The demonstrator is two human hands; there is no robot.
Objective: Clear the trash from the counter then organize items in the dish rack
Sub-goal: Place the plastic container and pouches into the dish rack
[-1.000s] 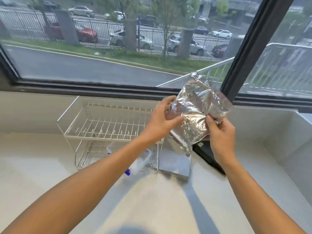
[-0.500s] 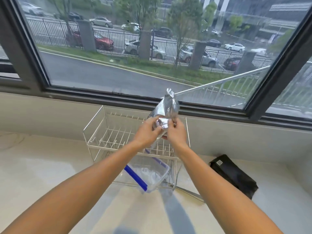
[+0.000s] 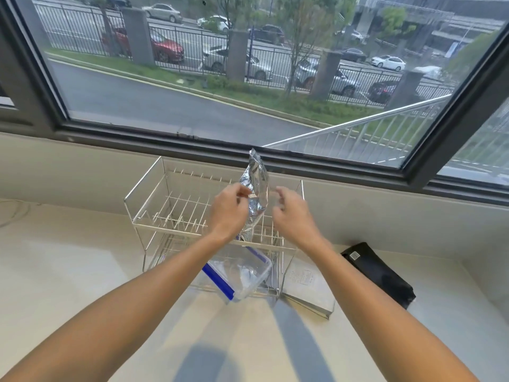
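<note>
A crumpled silver foil wrapper (image 3: 256,186) stands upright above the top tier of the white wire dish rack (image 3: 154,213). My left hand (image 3: 227,210) pinches the wrapper's left edge between thumb and fingers. Just right of the wrapper, my right hand (image 3: 289,210) hovers with fingers spread, apart from the foil. A clear plastic container with a blue rim (image 3: 239,274) lies tilted in the rack's lower tier, sticking out toward me.
A flat grey metal tray (image 3: 308,288) lies on the pale counter (image 3: 82,271) against the rack's right side. A black pouch (image 3: 380,274) sits farther right. A thin white cord (image 3: 13,213) lies at far left. The window ledge runs behind the rack.
The wrapper was folded narrower and brought over the rack. My right hand let go of it and opened, while the left kept its pinch. The view tilted down.
</note>
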